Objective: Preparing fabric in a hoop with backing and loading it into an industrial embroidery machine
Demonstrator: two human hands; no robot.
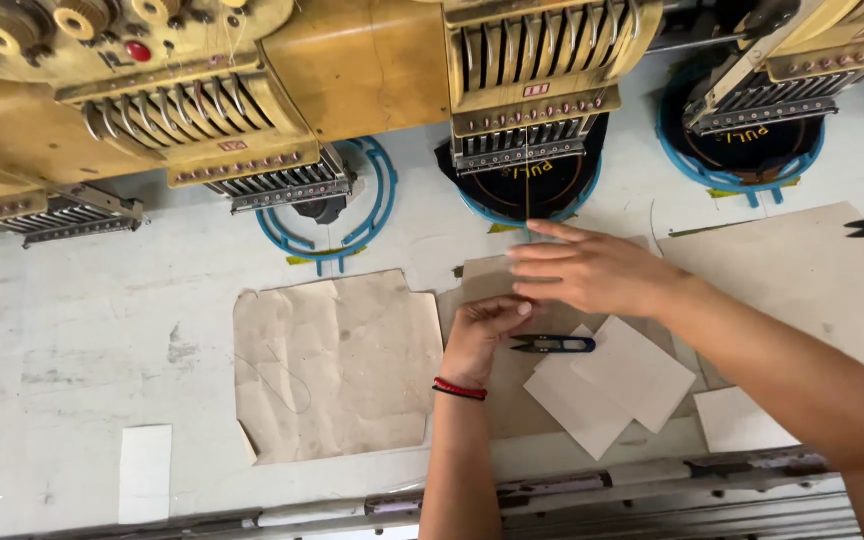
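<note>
Head view: left hand (482,335) fingers curled, pinching something too small to tell; right hand (592,270) flat and open above it, holding nothing; thread snips (555,345) lie on brown paper (337,365) just beside left hand, below embroidery machine head (532,90)

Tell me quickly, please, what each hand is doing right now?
Left hand: fingers curled, beside the small black thread snips; any grip cannot be told.
Right hand: open, flat, holding nothing.
</note>
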